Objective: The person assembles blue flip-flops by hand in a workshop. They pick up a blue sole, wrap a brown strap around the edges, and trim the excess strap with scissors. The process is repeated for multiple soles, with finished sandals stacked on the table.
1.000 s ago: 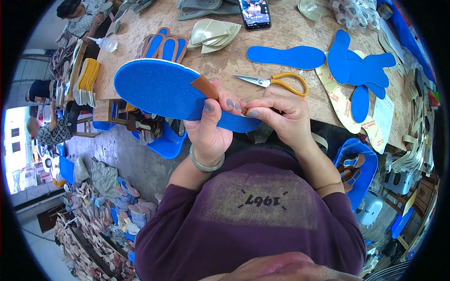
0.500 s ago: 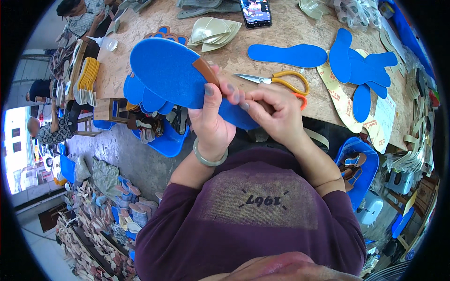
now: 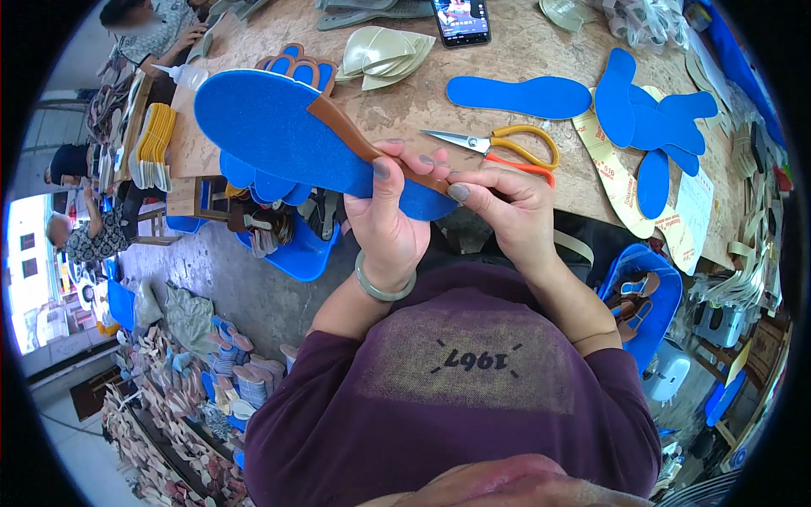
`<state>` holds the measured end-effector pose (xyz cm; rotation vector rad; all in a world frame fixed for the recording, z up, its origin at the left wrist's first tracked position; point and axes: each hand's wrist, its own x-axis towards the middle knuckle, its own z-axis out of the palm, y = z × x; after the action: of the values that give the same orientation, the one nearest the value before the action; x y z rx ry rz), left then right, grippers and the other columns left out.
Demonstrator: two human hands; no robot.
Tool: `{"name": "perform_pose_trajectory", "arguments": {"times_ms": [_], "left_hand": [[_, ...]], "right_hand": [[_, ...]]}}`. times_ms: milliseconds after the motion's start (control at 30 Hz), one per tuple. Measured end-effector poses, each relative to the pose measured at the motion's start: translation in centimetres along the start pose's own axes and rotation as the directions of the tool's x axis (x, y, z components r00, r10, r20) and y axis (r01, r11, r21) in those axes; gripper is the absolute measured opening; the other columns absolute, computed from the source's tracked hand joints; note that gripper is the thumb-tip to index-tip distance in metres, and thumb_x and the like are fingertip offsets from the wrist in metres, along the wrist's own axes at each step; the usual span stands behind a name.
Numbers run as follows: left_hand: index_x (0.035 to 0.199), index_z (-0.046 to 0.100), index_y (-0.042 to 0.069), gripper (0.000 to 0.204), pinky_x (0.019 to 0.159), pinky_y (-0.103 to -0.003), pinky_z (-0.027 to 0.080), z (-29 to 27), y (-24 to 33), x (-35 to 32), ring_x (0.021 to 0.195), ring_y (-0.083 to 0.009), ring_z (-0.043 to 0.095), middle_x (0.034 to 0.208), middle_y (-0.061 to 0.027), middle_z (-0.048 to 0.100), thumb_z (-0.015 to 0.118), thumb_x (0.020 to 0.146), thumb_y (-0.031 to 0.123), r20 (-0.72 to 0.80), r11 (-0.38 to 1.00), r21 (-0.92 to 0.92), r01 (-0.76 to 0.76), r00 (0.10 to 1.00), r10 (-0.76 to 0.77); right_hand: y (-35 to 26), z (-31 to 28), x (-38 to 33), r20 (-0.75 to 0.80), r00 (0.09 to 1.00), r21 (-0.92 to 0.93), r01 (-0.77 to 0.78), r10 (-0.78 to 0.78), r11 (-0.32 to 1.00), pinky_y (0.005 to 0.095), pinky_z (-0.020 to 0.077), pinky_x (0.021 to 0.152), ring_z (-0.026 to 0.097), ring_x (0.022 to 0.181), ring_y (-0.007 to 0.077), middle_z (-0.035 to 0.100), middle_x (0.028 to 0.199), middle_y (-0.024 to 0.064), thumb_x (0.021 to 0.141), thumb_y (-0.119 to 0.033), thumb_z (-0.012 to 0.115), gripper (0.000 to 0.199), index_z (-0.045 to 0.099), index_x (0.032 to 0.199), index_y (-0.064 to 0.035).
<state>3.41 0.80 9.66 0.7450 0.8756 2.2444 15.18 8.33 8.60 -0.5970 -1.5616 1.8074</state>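
Observation:
A blue insole (image 3: 274, 127) is held up tilted over the near table edge. A brown strip (image 3: 346, 127) runs along its far side, from the middle toward the heel. My left hand (image 3: 393, 215) wraps round the insole, thumb on the blue face and fingers over the strip. Thumb and forefinger of my right hand (image 3: 507, 207) pinch the strip near the heel end, which my fingers partly hide. Just beyond the right hand lie scissors (image 3: 507, 152) with orange and yellow handles, blades apart.
More blue insoles (image 3: 659, 127) lie at the right on patterned sheets. Beige curved pieces (image 3: 384, 55), a phone (image 3: 462, 21) and brown-edged blue pieces (image 3: 297, 66) occupy the table. Blue tubs (image 3: 646, 296) stand below its edge. A person (image 3: 152, 38) sits at the far left.
The insole has shifted left and turned flatter, so more of the brown strip shows along its edge. My right hand has moved slightly right along the strip.

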Motion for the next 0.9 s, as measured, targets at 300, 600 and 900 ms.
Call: {"name": "perform_pose_trajectory", "arguments": {"times_ms": [300, 600, 900], "left_hand": [[0.109, 0.048, 0.001, 0.029, 0.081, -0.039, 0.053, -0.8, 0.1, -0.6, 0.079, -0.0206, 0.064, 0.088, -0.0119, 0.062, 0.049, 0.098, 0.028, -0.042, 0.995, 0.096, 0.010, 0.999, -0.006], [0.100, 0.063, 0.001, 0.030, 0.094, -0.039, 0.043, -1.2, 4.1, 0.7, 0.107, -0.0297, 0.057, 0.107, -0.0150, 0.064, 0.073, 0.075, 0.016, 0.494, 0.317, 0.863, -0.393, 0.787, -0.370], [0.114, 0.057, -0.001, 0.029, 0.074, -0.030, 0.051, -0.2, 4.7, 7.7, 0.075, -0.0188, 0.064, 0.087, -0.0098, 0.066, 0.054, 0.092, 0.018, 0.352, 0.256, 0.936, -0.242, 0.621, -0.701]], "right_hand": [[-1.0, 0.9, 0.1, 0.088, 0.961, -0.371, 0.275, -0.261, 0.887, 0.0273, 0.0464, 0.058, 0.060, 0.063, 0.0148, 0.063, 0.072, 0.0066, 0.079, -0.008, 0.071, 0.013, 0.070, 0.090, -0.0022], [-3.2, -4.3, 2.7, 0.270, 0.934, -0.725, 0.358, -0.236, 0.589, 0.0364, 0.0473, 0.056, 0.060, 0.061, 0.0273, 0.062, 0.068, 0.0099, 0.078, -0.015, 0.068, 0.012, 0.066, 0.076, -0.0033], [-6.0, -3.1, 6.7, 0.351, 0.926, -0.325, 0.261, -0.140, 0.909, 0.0225, 0.0454, 0.053, 0.060, 0.061, 0.0090, 0.066, 0.078, 0.0032, 0.086, -0.015, 0.064, 0.023, 0.067, 0.105, -0.0033]]}}
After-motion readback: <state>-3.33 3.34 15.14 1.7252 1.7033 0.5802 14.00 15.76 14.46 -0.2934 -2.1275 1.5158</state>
